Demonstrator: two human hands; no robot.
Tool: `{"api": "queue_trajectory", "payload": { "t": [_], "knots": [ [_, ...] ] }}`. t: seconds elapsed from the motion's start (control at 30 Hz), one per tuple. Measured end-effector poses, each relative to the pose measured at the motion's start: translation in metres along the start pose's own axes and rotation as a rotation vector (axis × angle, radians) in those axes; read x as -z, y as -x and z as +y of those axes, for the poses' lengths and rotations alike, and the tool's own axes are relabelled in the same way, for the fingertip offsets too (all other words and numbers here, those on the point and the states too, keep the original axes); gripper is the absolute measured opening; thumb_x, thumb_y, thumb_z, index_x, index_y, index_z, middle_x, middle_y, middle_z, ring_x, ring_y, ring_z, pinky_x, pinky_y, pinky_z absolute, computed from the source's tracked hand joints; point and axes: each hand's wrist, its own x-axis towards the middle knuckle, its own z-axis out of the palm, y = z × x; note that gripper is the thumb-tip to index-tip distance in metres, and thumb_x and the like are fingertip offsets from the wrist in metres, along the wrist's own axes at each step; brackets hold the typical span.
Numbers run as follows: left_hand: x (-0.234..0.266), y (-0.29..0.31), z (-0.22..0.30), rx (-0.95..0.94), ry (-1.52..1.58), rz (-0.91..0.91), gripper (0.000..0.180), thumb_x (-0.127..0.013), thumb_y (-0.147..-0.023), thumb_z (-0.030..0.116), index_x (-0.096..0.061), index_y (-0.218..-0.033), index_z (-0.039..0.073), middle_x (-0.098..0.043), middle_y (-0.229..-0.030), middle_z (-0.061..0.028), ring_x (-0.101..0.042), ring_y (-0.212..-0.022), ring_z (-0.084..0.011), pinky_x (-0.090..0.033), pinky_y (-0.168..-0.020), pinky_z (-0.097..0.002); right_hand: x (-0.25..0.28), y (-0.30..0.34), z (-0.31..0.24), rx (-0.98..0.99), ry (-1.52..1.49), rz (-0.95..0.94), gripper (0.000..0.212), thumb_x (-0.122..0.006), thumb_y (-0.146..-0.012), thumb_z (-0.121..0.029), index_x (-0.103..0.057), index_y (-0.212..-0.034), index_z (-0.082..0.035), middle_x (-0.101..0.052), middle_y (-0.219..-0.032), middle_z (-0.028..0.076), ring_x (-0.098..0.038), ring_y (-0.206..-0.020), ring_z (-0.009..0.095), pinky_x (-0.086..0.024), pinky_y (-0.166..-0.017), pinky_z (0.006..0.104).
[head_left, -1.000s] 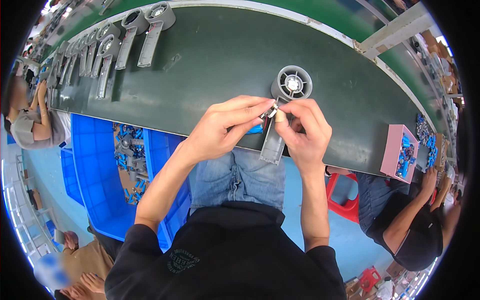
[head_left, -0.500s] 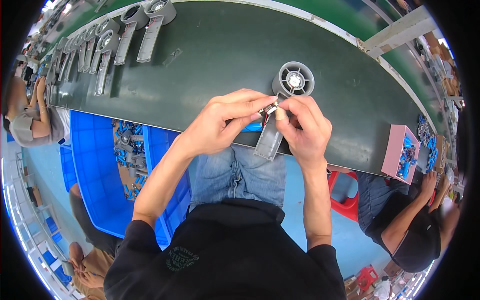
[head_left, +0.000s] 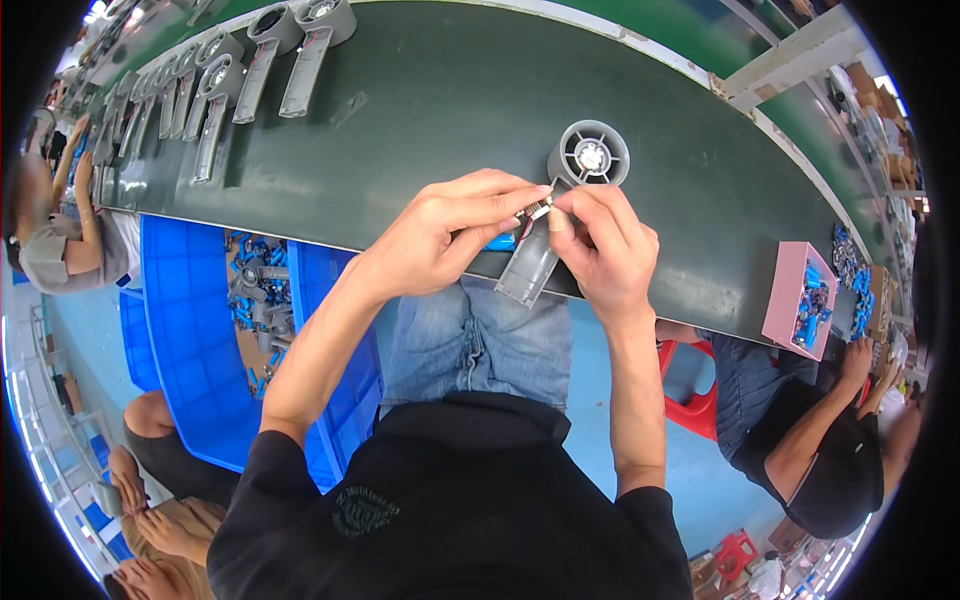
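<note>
My left hand [head_left: 450,235] is closed, thumb and fingers pinching a small circuit board [head_left: 538,210] with a pale edge. Against that board's right end, my right hand [head_left: 607,250] has its fingertips pressed together; what they hold is too small to make out. A beige cover sits on one of its digits. Under both hands lies a grey handheld fan housing [head_left: 527,270], its round spoked head [head_left: 590,155] pointing away from me and its hollow handle toward me. Beside the handle, partly behind my left fingers, is a blue battery cell [head_left: 502,242]. Thin wires show near the board.
Several similar grey fan housings [head_left: 305,75] line the dark green workbench [head_left: 430,90] at far left. A blue bin [head_left: 195,340] with blue cells and grey parts stands left of my legs. A pink box [head_left: 785,300] of blue cells is at right. Co-workers sit on both sides.
The fan housing's handle has swung slightly left and away from me. My hands stay together at the circuit board, with my right fingers shifted a little.
</note>
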Motion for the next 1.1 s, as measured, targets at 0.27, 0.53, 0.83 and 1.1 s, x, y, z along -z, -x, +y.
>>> {"api": "queue_trajectory", "payload": {
  "t": [0.27, 0.53, 0.83, 1.1],
  "knots": [
    [0.0030, -0.0003, -0.0020, 0.042, 0.105, -0.009, 0.041, -0.050, -0.090, -0.010, -0.061, -0.128, 0.000, -0.062, -0.118, -0.0172, -0.064, -0.103, -0.0246, -0.055, -0.086, -0.0309, -0.0037, -0.0009, -0.0005, 0.031, -0.014, 0.011, 0.015, -0.074, -0.075, 0.003, -0.064, -0.086, 0.000, -0.064, -0.083, 0.004, -0.057, -0.054, 0.010, -0.045, -0.046, 0.0227],
    [-0.0052, 0.0034, 0.0013, 0.021, -0.006, 0.058, 0.042, -0.048, -0.090, -0.012, -0.060, -0.129, 0.001, -0.061, -0.122, -0.0175, -0.063, -0.105, -0.0256, -0.056, -0.085, -0.0310, -0.0060, 0.0027, -0.0052, -0.085, -0.049, 0.023, 0.016, -0.075, -0.076, 0.004, -0.063, -0.087, 0.001, -0.063, -0.084, 0.004, -0.057, -0.054, 0.007, -0.045, -0.045, 0.0213],
    [-0.0038, 0.0027, -0.0026, -0.029, -0.089, 0.049, 0.043, -0.049, -0.088, -0.013, -0.060, -0.126, 0.001, -0.061, -0.119, -0.0179, -0.064, -0.100, -0.0281, -0.057, -0.081, -0.0339, -0.0048, 0.0022, -0.0018, -0.046, -0.016, 0.005, 0.015, -0.075, -0.077, 0.002, -0.064, -0.086, 0.001, -0.063, -0.083, 0.004, -0.057, -0.055, 0.008, -0.045, -0.046, 0.0220],
    [-0.0018, 0.0003, -0.0007, -0.001, -0.022, 0.023, 0.041, -0.049, -0.088, -0.012, -0.061, -0.125, -0.001, -0.062, -0.118, -0.0169, -0.064, -0.099, -0.0256, -0.055, -0.081, -0.0315, -0.0020, 0.0005, -0.0018, -0.027, 0.013, 0.002, 0.015, -0.075, -0.077, 0.002, -0.065, -0.087, 0.001, -0.064, -0.084, 0.005, -0.059, -0.058, 0.009, -0.047, -0.049, 0.0227]
  ]
}}
